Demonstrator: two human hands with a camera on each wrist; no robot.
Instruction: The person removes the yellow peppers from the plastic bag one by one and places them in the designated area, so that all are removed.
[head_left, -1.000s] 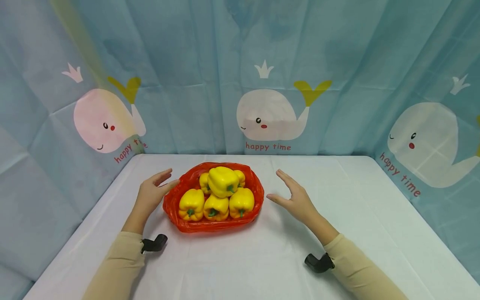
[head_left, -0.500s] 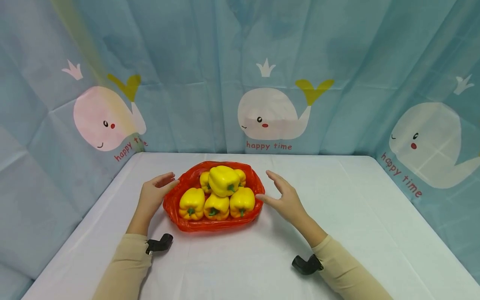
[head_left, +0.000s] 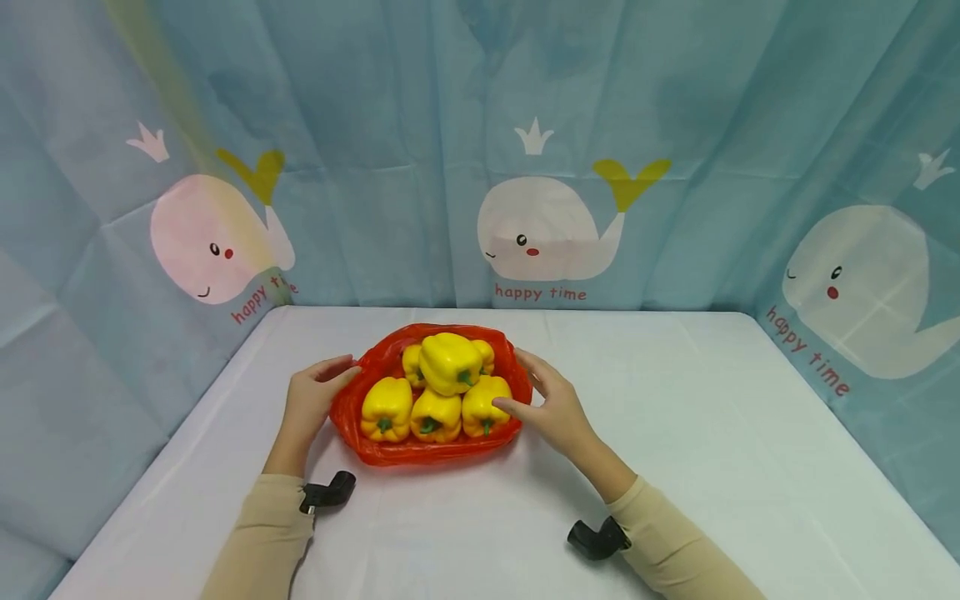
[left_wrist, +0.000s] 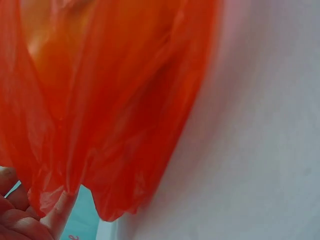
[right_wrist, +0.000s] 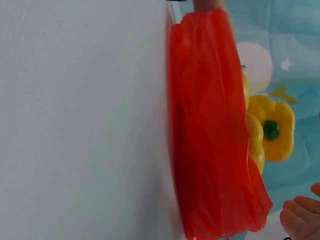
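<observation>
A red plastic bag (head_left: pixel 420 452) with its mouth spread wide holds several yellow bell peppers (head_left: pixel 450 362), one lying on top of the others. At the bag's left rim is my left hand (head_left: pixel 311 406), its thumb tip reaching the edge; in the left wrist view a digit (left_wrist: pixel 61 212) meets the hanging red film. My right hand (head_left: pixel 558 417) is at the right side, fingers spread from the thumb, which overlaps a pepper in the head view. The right wrist view has the fingers (right_wrist: pixel 302 212) standing apart from the bag.
The bag rests on a white-covered table (head_left: pixel 712 433). A blue curtain (head_left: pixel 390 208) printed with whales surrounds the back and sides. Each sleeve carries a black wrist camera, the left one (head_left: pixel 328 492) and the right one (head_left: pixel 597 539).
My right hand has moved left, from beside the bag to its right rim. My left hand has shifted slightly right and down along the left rim. Bag and peppers stay in place.
</observation>
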